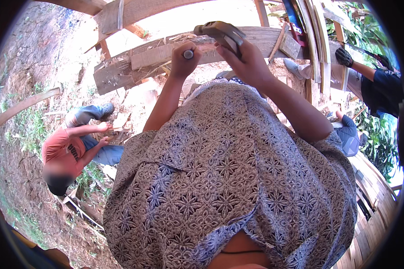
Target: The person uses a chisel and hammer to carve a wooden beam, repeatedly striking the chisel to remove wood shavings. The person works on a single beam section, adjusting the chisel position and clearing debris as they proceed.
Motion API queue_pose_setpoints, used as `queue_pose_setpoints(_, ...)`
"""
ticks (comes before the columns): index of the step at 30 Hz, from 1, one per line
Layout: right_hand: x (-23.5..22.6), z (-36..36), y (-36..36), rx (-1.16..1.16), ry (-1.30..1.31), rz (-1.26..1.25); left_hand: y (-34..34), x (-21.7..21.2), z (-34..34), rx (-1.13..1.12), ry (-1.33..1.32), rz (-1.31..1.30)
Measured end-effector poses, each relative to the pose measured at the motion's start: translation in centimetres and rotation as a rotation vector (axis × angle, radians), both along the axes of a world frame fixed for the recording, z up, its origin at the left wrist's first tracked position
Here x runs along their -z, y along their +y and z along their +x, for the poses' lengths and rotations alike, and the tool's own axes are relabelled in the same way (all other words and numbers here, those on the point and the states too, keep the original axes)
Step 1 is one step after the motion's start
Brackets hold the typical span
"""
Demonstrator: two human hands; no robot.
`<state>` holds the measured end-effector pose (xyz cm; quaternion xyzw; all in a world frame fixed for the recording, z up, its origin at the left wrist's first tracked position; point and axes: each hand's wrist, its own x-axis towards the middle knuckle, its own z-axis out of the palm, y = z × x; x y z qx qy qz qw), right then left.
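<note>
My left hand [183, 65] is closed in a fist around a chisel-like tool [188, 54]. Only the round grey butt of its handle shows; the fist hides the rest. In my right hand [249, 65] I grip a claw hammer [221, 31], its dark metal head raised above the wood and to the right of the left fist. Its handle is mostly hidden behind my fingers. Beneath both hands lies a thick wooden beam [265, 38], running across in front of me. A paler strip of wood [151, 56] and chips lie along it, left of my left fist.
A person in a red shirt [60, 145] crouches on the ground at left, hands on something small. At right, a person with a black glove [344, 57] stands beside upright planks [318, 40]. A red and blue tool [297, 33] rests near the beam's right end.
</note>
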<state>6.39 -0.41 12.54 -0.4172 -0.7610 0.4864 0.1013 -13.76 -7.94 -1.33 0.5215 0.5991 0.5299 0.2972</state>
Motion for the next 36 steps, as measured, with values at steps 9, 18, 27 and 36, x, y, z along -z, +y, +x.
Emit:
queue_pose_setpoints(9,-4.9,-2.5,-0.5,-0.123,0.161,0.123,1.4,-0.7,-0.2,0.048,0.177,-0.056)
queue_pose_setpoints(18,-1.4,-2.0,2.3,0.092,0.033,0.07,2.7,-0.5,-0.7,-0.054,0.048,-0.115)
queue_pose_setpoints(27,16.7,1.9,3.1,0.168,-0.264,-0.011,6.2,0.8,-4.4,-0.159,-0.449,-0.306)
queue_pose_setpoints(36,20.3,3.1,1.9,0.267,-0.304,-0.084,9.9,3.4,-9.3,-0.339,-0.499,-0.51)
